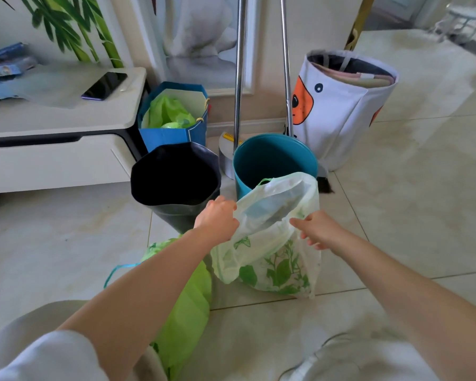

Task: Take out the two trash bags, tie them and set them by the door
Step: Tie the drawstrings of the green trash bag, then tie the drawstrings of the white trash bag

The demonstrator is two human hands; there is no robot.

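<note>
A white trash bag with green leaf print (pixel 275 259) stands on the floor tiles in front of the teal bin (pixel 272 160), its mouth open. My left hand (pixel 217 218) grips the left rim of the bag's mouth. My right hand (pixel 316 229) is at the right rim, fingers loosely spread and touching the plastic. A bright green trash bag (pixel 184 306) with a blue drawstring lies on the floor under my left forearm. The teal bin looks empty inside.
A black bin (pixel 176 182) stands left of the teal one. Behind are a blue paper bag (pixel 173 133) with green plastic inside, two metal poles (pixel 239 78), a white fabric basket (pixel 341 111) and a white low cabinet (pixel 52 138) with a phone on it.
</note>
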